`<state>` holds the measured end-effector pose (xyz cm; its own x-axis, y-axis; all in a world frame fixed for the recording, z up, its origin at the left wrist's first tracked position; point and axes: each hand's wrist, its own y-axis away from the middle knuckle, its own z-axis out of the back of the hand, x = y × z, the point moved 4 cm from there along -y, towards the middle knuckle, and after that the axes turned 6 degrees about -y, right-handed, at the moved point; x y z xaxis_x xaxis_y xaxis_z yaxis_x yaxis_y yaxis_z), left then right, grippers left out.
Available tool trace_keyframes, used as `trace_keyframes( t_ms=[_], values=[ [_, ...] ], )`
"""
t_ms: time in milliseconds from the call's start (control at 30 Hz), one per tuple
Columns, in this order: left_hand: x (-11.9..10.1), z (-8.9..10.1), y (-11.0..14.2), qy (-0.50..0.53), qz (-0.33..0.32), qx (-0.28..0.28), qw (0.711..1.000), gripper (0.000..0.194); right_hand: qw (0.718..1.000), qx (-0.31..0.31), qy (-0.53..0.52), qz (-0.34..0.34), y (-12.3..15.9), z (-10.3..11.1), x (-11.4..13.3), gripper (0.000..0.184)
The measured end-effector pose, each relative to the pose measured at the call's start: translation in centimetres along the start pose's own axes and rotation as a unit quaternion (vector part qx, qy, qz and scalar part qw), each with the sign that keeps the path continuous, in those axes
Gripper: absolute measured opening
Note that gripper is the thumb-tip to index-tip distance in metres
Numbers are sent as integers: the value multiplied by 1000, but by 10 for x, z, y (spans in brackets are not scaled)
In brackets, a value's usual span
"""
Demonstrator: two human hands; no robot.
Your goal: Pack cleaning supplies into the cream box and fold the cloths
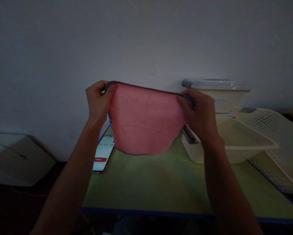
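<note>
A pink cloth (146, 120) with a dark, checkered edging hangs stretched between my two hands, above the green tabletop (156, 186). My left hand (99, 101) pinches its upper left corner, thumb in front. At the upper right corner, my right hand (200, 112) grips the edge in the same way, a little lower than the left. The cloth's lower edge droops in a curve near the tabletop; I cannot tell whether it touches. Its far side is hidden from me.
A lit phone (104, 151) lies left of the cloth. On the right stand a cream bin (249, 147), a lidded box (222, 98) behind it and a perforated white basket (266, 120). A white box-shaped object (16, 160) sits at far left. The wall (146, 39) rises behind.
</note>
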<state>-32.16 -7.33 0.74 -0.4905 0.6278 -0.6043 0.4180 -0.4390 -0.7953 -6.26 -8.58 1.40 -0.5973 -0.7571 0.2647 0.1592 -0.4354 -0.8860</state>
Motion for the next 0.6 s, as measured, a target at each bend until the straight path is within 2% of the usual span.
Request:
trace_keyframes(
  t_ms=[67,133,300,367,500,600],
  values=[
    [-7,6,-1,-36,14,44,998,5,998,67,7,-2,3,8,4,14],
    [-12,11,1,-51,25,92,994,6,994,107,8,-4,6,17,7,13],
    [-16,16,20,-34,57,223,973,13,993,109,16,-31,13,37,7,12],
    [-22,20,26,-31,64,237,969,13,995,85,22,-36,15,47,8,10],
    [-41,32,30,-15,77,214,974,15,998,15,56,-5,14,71,21,8],
    [-45,38,32,-42,91,207,973,18,994,-12,108,32,15,75,31,8]
  ],
)
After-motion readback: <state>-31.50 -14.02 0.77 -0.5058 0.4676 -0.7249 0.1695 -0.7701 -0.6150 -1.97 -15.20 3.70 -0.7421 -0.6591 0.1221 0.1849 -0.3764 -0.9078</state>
